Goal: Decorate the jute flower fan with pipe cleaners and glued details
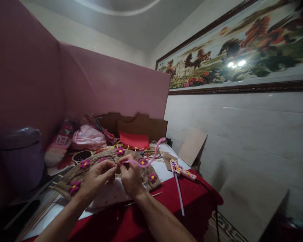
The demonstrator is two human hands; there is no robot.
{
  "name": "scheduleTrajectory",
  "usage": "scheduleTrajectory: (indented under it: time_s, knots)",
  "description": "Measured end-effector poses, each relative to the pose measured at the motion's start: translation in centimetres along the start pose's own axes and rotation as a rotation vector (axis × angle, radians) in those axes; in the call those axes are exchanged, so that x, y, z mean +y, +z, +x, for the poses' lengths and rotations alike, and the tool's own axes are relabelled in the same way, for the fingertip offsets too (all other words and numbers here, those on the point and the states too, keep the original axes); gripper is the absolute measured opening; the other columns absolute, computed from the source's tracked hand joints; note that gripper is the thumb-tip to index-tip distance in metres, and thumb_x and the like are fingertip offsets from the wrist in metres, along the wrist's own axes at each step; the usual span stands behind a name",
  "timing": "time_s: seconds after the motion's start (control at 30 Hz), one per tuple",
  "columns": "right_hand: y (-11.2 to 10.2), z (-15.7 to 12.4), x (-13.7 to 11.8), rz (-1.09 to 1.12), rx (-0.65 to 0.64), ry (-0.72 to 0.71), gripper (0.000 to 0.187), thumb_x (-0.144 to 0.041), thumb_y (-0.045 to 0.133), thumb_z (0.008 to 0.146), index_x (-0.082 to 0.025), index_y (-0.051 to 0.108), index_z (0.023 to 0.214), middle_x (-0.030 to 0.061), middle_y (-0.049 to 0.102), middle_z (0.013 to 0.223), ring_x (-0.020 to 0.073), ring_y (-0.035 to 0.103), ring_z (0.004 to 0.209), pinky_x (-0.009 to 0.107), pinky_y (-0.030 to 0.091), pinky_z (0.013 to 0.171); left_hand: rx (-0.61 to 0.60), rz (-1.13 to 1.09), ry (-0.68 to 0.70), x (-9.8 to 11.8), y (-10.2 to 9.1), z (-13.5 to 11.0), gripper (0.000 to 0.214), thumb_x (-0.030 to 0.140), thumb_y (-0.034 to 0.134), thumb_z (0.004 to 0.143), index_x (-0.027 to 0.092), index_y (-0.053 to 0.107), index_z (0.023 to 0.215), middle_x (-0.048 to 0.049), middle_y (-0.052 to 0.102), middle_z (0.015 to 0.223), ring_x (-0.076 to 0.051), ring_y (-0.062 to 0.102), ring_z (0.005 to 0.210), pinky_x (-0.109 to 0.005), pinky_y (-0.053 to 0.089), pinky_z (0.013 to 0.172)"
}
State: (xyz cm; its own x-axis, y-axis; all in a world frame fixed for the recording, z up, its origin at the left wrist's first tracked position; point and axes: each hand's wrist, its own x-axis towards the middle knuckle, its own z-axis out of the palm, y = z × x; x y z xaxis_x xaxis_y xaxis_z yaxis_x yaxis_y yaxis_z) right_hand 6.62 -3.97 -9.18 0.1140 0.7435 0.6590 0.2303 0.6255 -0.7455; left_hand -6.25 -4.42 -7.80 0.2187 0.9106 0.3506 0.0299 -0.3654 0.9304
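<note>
A fuzzy pink pipe cleaner (155,155) runs from my fingertips up to the right, its far end bent over. My right hand (131,178) pinches it near one end. My left hand (98,178) is closed at that same end, fingertips meeting those of the right; the bit between them is mostly hidden. Beneath both hands lies a fan-shaped piece wrapped in brown twine (96,164), with thin sticks poking past its edge. Magenta flowers with yellow centres, such as a flower (120,151) at the top, are spread over it. Under my wrists is a white cloth (108,196) with red dots.
A flower-patterned glue gun (183,170) with a clear glue stick (179,196) lies right, on the red tablecloth (164,208). Behind are red sheets (133,139), cardboard (146,125) and a dark-filled bowl (82,156). A lidded bin (24,164) stands left.
</note>
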Motion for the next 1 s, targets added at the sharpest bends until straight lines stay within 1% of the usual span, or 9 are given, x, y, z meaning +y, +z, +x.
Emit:
scheduleTrajectory:
  time_s: [0.1,0.17,0.27,0.4,0.5,0.63,0.8,1.0]
  knots:
    - [0.2,-0.2,0.0,-0.046,0.027,0.014,0.007,-0.015,0.05,0.078,-0.021,0.051,0.075,-0.0016,0.056,0.069,0.0152,0.053,0.067,0.025,0.04,0.062,-0.016,-0.009,-0.004,0.0,0.1,0.0,0.025,0.039,0.069,0.067,0.015,0.061,0.068,0.0016,0.056,0.055,-0.011,0.048,0.05,-0.022,0.039,0.049]
    - [0.3,-0.3,0.1,-0.046,0.038,0.013,0.008,-0.014,0.048,0.077,-0.021,0.05,0.074,-0.002,0.055,0.068,0.0149,0.053,0.066,0.025,0.04,0.061,-0.003,-0.012,-0.008,-0.1,0.1,0.1,0.026,0.039,0.07,0.064,0.014,0.061,0.067,0.001,0.056,0.055,-0.011,0.049,0.05,-0.023,0.039,0.048]
    - [0.4,-0.4,0.3,-0.025,0.062,-0.005,0.011,-0.012,0.045,0.077,-0.021,0.049,0.073,-0.0021,0.054,0.069,0.0142,0.052,0.065,0.025,0.04,0.062,0.049,-0.01,0.003,-0.1,0.4,0.1,0.026,0.037,0.072,0.062,0.014,0.061,0.065,0.0007,0.057,0.054,-0.012,0.05,0.05,-0.023,0.04,0.047]
    - [0.4,-0.7,0.4,0.013,0.084,-0.047,0.008,-0.014,0.047,0.078,-0.021,0.049,0.074,-0.0015,0.054,0.072,0.0139,0.051,0.068,0.025,0.041,0.064,0.139,0.0,0.042,-0.1,0.9,-0.1,0.025,0.036,0.073,0.061,0.014,0.061,0.064,0.0011,0.058,0.052,-0.012,0.051,0.048,-0.022,0.04,0.046]
    - [0.4,-0.7,0.4,0.071,0.066,-0.045,0.009,-0.015,0.046,0.079,-0.021,0.049,0.074,-0.0017,0.052,0.071,0.0135,0.05,0.066,0.024,0.041,0.062,0.167,-0.061,0.058,0.1,1.3,-0.4,0.027,0.038,0.073,0.063,0.015,0.059,0.064,0.0012,0.058,0.053,-0.013,0.054,0.048,-0.024,0.045,0.047]
    - [0.3,-0.6,0.7,0.086,0.058,-0.017,0.006,-0.017,0.046,0.082,-0.021,0.05,0.078,-0.001,0.052,0.073,0.0132,0.052,0.066,0.024,0.042,0.062,0.163,-0.18,0.067,0.2,1.6,-0.5,0.027,0.037,0.072,0.064,0.015,0.058,0.071,0.0018,0.059,0.055,-0.014,0.057,0.049,-0.027,0.05,0.048]
    - [0.3,-0.5,1.0,0.092,0.098,-0.058,0.005,-0.018,0.047,0.083,-0.02,0.05,0.08,-0.0002,0.052,0.077,0.0134,0.052,0.07,0.025,0.043,0.065,0.129,-0.131,-0.003,0.1,1.3,-0.5,0.027,0.036,0.071,0.066,0.012,0.064,0.077,-0.002,0.063,0.058,-0.014,0.059,0.051,-0.026,0.05,0.048]
    - [0.2,-0.7,1.2,0.066,0.084,-0.128,0.007,-0.016,0.045,0.083,-0.021,0.049,0.081,0.0009,0.051,0.081,0.0136,0.052,0.073,0.026,0.044,0.067,0.11,-0.201,-0.067,0.4,1.2,-0.6,0.028,0.036,0.073,0.063,0.012,0.068,0.076,-0.0045,0.066,0.06,-0.016,0.061,0.052,-0.027,0.05,0.048]
